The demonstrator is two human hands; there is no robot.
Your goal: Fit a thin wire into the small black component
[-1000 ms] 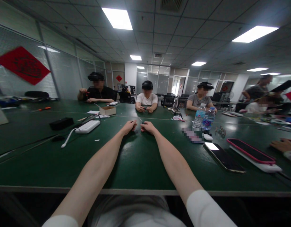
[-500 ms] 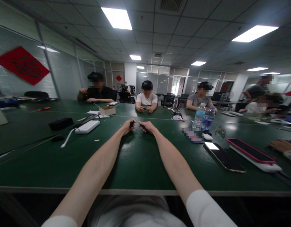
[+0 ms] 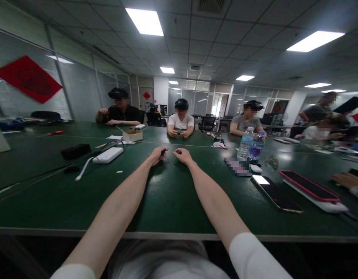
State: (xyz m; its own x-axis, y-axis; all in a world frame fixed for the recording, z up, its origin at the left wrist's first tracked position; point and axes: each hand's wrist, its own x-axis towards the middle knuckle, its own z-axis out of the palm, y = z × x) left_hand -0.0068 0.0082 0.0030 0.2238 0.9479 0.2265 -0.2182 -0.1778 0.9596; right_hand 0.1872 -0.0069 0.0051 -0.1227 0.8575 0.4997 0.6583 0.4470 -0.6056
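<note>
Watching through the head camera, I work across the green workbench from left to right. At the far left lie an orange-handled screwdriver and a black case, then a white power bank with its white cable trailing toward me, and beyond them a small cardboard box. Near the middle, my left hand sits a little right of the power bank, its fingers curled inward around a small dark object, though that is too small to name and I cannot tell whether it is firmly gripped. My right hand sits just beside it, fingers loosely bent, and I cannot make out whether they hold anything. For careful work on something this small, I'd keep both hands close together like this, with the piece in the camera's view. To the right stand two plastic water bottles, then a white computer mouse, a scatter of small metal parts, a phone and a phone in a pink case. A co-worker's hand lies at the right edge.
</note>
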